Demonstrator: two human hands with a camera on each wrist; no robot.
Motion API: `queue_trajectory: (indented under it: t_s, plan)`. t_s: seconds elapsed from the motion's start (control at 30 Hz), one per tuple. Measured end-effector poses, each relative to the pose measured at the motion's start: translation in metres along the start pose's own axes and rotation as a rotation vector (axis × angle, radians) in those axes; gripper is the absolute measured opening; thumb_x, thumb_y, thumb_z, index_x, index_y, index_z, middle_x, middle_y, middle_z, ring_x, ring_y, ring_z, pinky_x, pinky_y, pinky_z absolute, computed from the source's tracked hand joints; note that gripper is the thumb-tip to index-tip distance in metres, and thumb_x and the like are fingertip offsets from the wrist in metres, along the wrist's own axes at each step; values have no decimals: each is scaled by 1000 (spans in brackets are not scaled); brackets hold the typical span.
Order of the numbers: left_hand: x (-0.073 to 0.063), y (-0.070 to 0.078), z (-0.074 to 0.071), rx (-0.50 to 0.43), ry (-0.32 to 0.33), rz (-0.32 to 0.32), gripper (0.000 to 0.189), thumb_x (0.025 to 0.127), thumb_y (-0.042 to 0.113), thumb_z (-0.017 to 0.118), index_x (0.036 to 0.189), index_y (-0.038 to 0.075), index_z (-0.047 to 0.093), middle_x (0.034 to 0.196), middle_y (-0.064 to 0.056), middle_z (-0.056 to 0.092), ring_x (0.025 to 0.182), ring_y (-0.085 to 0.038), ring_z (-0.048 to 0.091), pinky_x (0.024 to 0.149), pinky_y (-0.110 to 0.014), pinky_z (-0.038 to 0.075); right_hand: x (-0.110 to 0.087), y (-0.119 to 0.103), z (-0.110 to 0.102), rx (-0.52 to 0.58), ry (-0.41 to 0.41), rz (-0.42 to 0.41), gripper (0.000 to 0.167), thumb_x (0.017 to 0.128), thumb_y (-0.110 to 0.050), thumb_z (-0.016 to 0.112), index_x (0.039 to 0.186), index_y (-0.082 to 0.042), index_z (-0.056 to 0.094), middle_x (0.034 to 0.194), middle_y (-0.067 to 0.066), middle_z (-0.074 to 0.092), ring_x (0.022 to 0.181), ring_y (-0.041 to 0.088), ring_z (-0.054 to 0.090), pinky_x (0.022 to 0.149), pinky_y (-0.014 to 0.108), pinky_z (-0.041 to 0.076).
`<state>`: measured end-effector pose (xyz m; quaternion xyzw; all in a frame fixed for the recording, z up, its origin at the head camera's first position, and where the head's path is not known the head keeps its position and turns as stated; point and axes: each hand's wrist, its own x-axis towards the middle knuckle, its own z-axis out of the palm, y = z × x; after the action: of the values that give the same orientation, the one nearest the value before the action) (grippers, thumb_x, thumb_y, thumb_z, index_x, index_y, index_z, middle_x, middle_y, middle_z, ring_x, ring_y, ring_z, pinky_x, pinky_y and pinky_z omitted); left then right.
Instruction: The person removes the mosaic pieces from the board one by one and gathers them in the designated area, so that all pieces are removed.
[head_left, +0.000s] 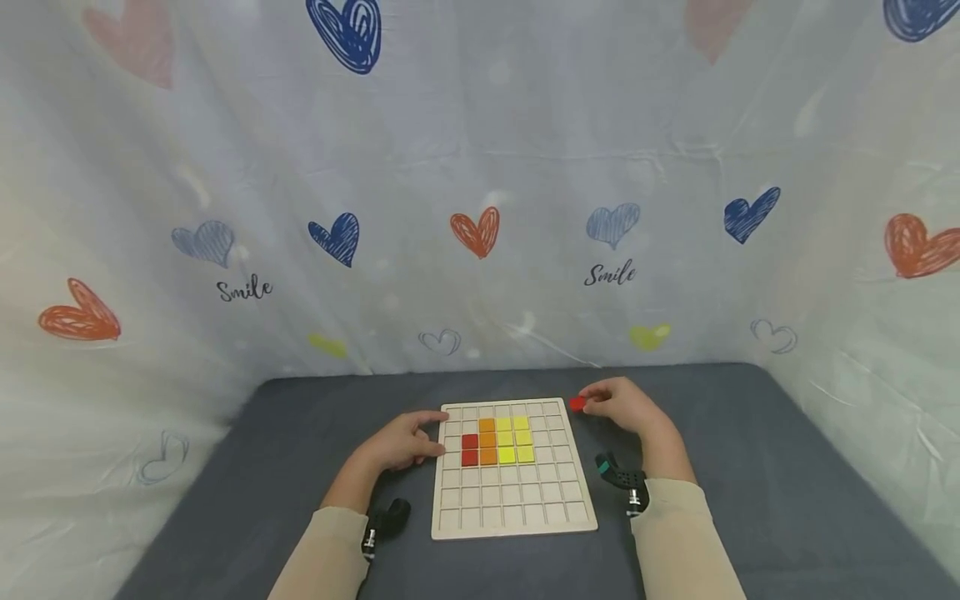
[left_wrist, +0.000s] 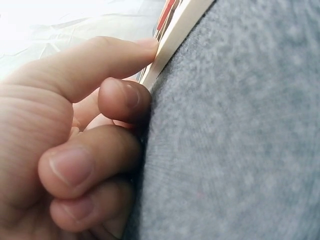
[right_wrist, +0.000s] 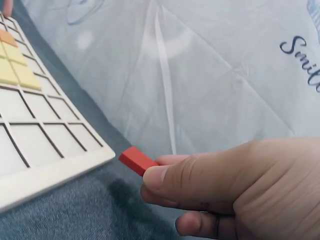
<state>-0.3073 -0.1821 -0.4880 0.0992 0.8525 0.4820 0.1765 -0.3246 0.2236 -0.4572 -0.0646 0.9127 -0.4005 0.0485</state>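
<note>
A square wooden grid board [head_left: 512, 521] lies on the dark cloth, with coloured tiles in its cells. Two red tiles [head_left: 469, 457] sit left of a column of three orange tiles [head_left: 487, 440], and several yellow tiles [head_left: 514, 438] fill two columns beside them. My left hand [head_left: 401, 440] touches the board's left edge with extended index finger and thumb; its other fingers are bent under, as the left wrist view shows. Off the far right corner, my right hand [head_left: 621, 406] pinches a small red tile [right_wrist: 136, 161] between thumb and fingers, apart from the board.
Dark grey cloth [head_left: 300, 467] covers the table around the board. A pale curtain [head_left: 540, 317] printed with hearts hangs behind and at both sides. Black wrist-worn camera mounts [head_left: 622, 477] stick out near both forearms.
</note>
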Motion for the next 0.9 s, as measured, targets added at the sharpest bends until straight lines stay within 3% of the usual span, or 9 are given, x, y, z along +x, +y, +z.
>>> queue_trajectory:
  t_s: [0.2, 0.53, 0.77, 0.9]
  plan:
    - [-2, -2, -1, -6, 12, -6, 69, 89, 15, 81, 151, 12, 52, 56, -3, 54, 38, -11, 27, 37, -25, 28, 2, 10, 3, 0, -23, 16, 25, 94, -9, 73, 117, 2, 74, 100, 9, 69, 91, 24, 60, 85, 45, 50]
    - [-2, -1, 1, 0, 5, 10, 68, 89, 16, 81, 151, 12, 53, 56, -2, 54, 37, -11, 31, 38, -25, 31, 1, 12, 7, -52, -43, 44, 22, 90, -5, 75, 111, -1, 77, 111, 12, 72, 100, 27, 63, 93, 50, 50]
    - [-2, -1, 1, 14, 4, 36, 68, 90, 15, 80, 151, 10, 52, 57, -2, 53, 37, -11, 32, 38, -25, 33, 2, 11, 7, -54, -32, 53, 31, 89, -8, 77, 119, 0, 75, 116, 15, 70, 105, 30, 62, 96, 53, 48]
    - [-1, -1, 0, 17, 1, 35, 67, 90, 16, 80, 151, 11, 52, 57, -2, 53, 37, -11, 33, 38, -26, 34, 2, 11, 2, -55, -15, 42, 41, 89, -16, 78, 126, 1, 71, 108, 13, 68, 100, 28, 59, 92, 50, 48]
